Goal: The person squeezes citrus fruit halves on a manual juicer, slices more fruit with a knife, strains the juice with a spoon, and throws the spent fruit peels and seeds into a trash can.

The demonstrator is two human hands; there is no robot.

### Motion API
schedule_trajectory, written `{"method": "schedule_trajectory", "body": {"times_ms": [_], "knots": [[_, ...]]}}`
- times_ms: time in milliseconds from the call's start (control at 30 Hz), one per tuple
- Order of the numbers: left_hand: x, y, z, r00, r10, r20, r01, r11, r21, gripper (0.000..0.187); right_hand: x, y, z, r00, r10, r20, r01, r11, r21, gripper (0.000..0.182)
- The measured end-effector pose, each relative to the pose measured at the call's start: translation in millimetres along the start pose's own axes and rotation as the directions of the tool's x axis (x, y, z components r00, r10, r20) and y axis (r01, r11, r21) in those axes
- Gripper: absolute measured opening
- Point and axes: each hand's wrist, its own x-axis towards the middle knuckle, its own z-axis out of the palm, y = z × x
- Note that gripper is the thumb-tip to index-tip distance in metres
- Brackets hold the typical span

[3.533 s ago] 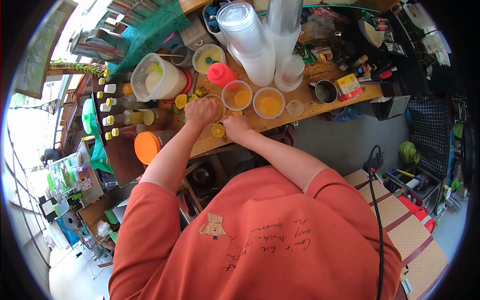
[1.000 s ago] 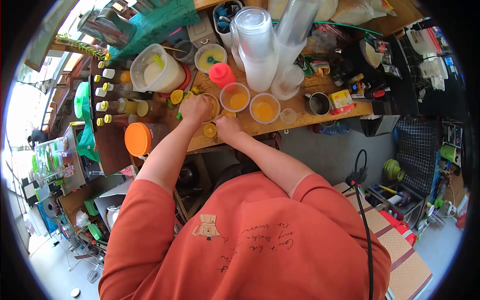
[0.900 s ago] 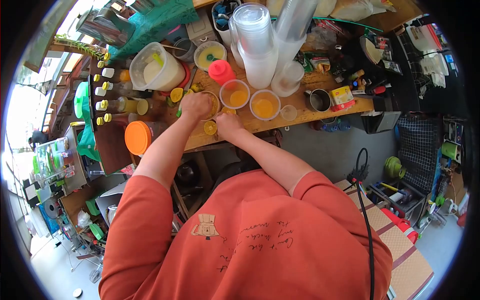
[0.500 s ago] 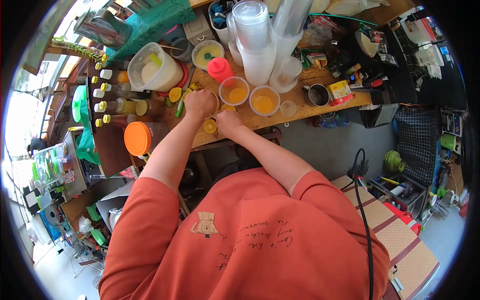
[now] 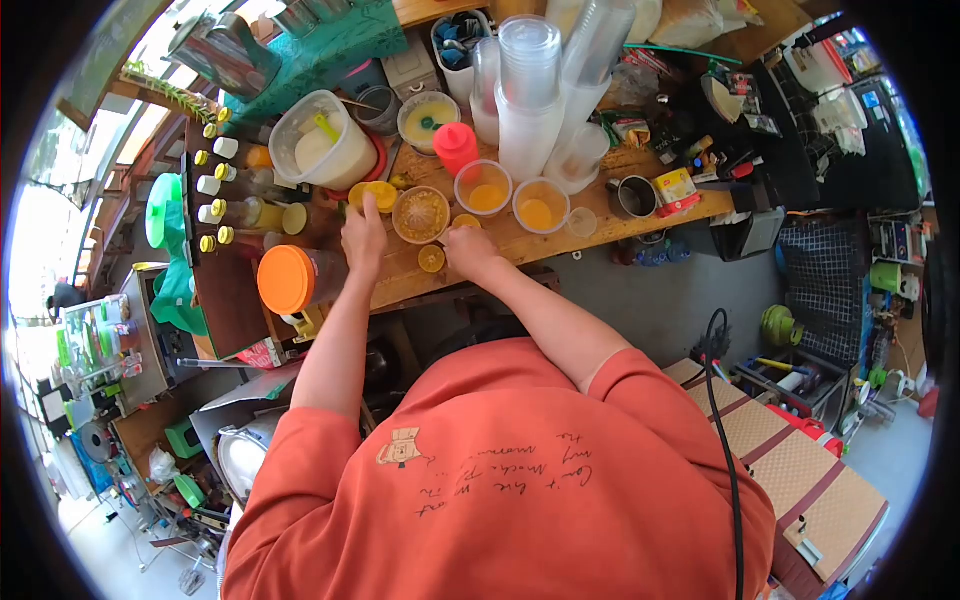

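Note:
A round citrus juicer (image 5: 421, 215) with wet pulp in it sits on the wooden counter in front of me. My right hand (image 5: 472, 252) is closed at the juicer's near right side, apparently on its handle. My left hand (image 5: 364, 242) is to the left of the juicer, fingertips closed at a squeezed orange half (image 5: 381, 196); its palm side is hidden. A cut orange half (image 5: 431, 259) lies cut side up between my hands, and another orange half (image 5: 465, 222) is just beyond my right fingers. Two clear cups, a left cup (image 5: 484, 188) and a right cup (image 5: 541, 206), hold orange juice.
Behind the cups stand a red squeeze bottle (image 5: 456, 148) and tall stacks of plastic cups (image 5: 530, 130). A tub of white granules (image 5: 322, 142) is at the back left. An orange-lidded jar (image 5: 286, 280) stands left, a metal mug (image 5: 632, 197) right.
My left hand has come off the juicer and moved left to the orange halves, uncovering the juicer's bowl. My right hand stays beside the juicer. The view has shifted slightly.

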Motion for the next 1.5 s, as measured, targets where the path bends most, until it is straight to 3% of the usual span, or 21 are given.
{"method": "schedule_trajectory", "body": {"times_ms": [133,200,333,567,633,700,767,1000,1100,1300,1500], "knots": [[-59,-39,12,0.96,0.133,0.245,-0.182,0.965,0.19,0.045,1,-3,-4,1.0,-0.008,0.021,0.009,1.0,-0.019,0.019],[-84,-48,29,0.914,0.219,0.342,-0.317,0.912,0.262,0.046,4,1,3,1.0,-0.027,-0.01,0.026,0.999,-0.034,0.019],[-95,-49,55,0.917,0.339,0.21,-0.38,0.904,0.198,0.051,8,5,7,0.998,-0.051,-0.029,0.05,0.997,-0.052,0.024],[-90,-47,15,0.951,0.182,0.249,-0.235,0.95,0.205,0.045,13,15,15,0.998,-0.057,-0.014,0.055,0.995,-0.082,0.025],[-88,-39,-9,0.964,0.226,0.136,-0.252,0.943,0.216,0.045,11,16,15,0.996,-0.083,-0.023,0.081,0.995,-0.065,0.026],[-74,-22,-23,0.961,0.227,0.157,-0.259,0.939,0.228,0.045,10,19,16,0.995,-0.091,-0.026,0.09,0.995,-0.052,0.026],[-56,-4,-28,0.927,0.298,0.226,-0.367,0.843,0.394,0.044,9,17,19,0.994,-0.101,-0.036,0.1,0.995,-0.024,0.026],[-29,40,-6,0.833,0.382,0.401,-0.532,0.753,0.387,0.041,-3,13,13,0.996,-0.093,0.016,0.092,0.995,0.022,0.023],[-27,38,3,0.81,0.471,0.349,-0.583,0.714,0.389,0.035,-5,10,8,0.993,-0.118,0.005,0.118,0.992,0.044,0.022],[-25,43,11,0.796,0.375,0.476,-0.594,0.633,0.496,0.038,-3,9,8,0.995,-0.097,0.035,0.094,0.994,0.061,0.018],[-20,38,24,0.798,0.365,0.479,-0.597,0.586,0.548,0.047,0,13,13,0.993,-0.086,0.076,0.082,0.995,0.056,0.019]]}}
